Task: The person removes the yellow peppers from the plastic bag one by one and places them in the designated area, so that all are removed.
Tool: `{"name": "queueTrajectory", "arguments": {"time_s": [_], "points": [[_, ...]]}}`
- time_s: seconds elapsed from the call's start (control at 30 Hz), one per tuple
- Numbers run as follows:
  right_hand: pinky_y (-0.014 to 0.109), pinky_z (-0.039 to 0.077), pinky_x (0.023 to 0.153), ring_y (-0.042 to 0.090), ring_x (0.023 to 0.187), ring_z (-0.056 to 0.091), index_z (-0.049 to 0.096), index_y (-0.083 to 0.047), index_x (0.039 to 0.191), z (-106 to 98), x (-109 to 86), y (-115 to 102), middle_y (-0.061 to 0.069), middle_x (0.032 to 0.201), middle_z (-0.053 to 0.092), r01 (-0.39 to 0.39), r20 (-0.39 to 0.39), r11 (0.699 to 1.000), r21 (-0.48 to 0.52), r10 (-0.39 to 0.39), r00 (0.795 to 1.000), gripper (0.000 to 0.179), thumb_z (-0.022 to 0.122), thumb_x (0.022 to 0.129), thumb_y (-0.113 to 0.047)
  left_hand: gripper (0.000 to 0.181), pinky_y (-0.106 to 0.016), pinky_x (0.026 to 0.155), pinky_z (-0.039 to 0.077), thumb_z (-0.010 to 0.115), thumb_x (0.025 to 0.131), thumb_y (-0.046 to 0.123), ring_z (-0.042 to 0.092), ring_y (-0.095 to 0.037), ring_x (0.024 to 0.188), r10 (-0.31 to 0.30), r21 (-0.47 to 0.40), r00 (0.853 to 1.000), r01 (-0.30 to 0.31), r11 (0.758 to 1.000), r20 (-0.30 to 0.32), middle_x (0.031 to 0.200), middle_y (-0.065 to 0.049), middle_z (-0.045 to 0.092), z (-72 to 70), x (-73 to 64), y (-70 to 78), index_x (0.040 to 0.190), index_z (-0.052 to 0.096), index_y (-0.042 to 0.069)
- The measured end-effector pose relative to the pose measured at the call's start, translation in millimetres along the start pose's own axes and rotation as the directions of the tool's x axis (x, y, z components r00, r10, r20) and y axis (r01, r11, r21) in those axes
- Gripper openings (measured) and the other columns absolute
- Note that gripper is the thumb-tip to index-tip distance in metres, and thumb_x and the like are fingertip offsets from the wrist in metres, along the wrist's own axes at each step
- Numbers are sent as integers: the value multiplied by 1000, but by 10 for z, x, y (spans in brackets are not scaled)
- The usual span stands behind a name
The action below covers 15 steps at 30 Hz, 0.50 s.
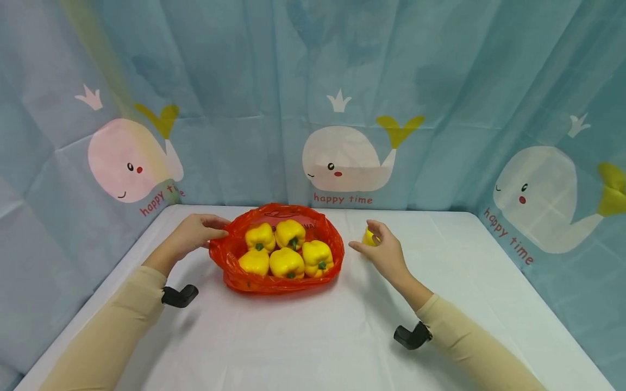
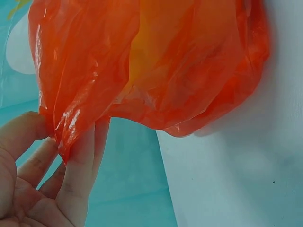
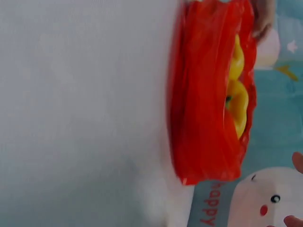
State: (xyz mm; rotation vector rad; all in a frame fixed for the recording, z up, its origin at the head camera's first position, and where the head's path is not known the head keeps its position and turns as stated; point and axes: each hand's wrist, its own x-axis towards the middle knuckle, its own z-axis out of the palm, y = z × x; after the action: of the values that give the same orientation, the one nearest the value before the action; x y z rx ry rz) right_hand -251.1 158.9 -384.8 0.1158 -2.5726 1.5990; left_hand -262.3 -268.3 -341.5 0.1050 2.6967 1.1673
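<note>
A red plastic bag (image 1: 281, 285) stands on the table with its mouth spread wide and several yellow bell peppers (image 1: 287, 263) inside, their green stems showing. My left hand (image 1: 195, 233) pinches the bag's left rim between thumb and fingers; the left wrist view shows the gathered plastic (image 2: 71, 127) in that grip. To the right of the bag, my right hand (image 1: 386, 252) is held with thumb and fingers spread apart. Another yellow bell pepper (image 1: 369, 237) shows just beyond it, partly hidden by the fingers. In the right wrist view only fingertips (image 3: 297, 161) appear at the edge.
A white cloth covers the table (image 1: 293, 342). Behind and at both sides hangs a blue curtain (image 1: 244, 157) printed with whales. Each wrist carries a small black camera mount (image 1: 180, 296).
</note>
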Motion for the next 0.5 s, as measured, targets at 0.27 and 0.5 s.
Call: {"name": "queueTrajectory", "arguments": {"time_s": [0.27,0.5], "points": [[41,43,111,29,139,49,50,-5,140,232,-66,-87,13,146,54,41,44,997,59,-43,998,67,81,83,-23,49,-40,89,60,60,98,28,62,-31,113,8,-6,1000,-8,1000,-1,136,-24,58,9,-8,-12,139,54,2],[43,46,108,30,135,52,53,-2,137,369,-96,-128,15,142,57,37,94,996,76,-44,995,64,81,83,-22,49,-39,88,60,60,98,28,63,-30,112,10,-9,1000,-10,1000,-7,136,-24,59,14,-6,-28,139,55,2]]}}
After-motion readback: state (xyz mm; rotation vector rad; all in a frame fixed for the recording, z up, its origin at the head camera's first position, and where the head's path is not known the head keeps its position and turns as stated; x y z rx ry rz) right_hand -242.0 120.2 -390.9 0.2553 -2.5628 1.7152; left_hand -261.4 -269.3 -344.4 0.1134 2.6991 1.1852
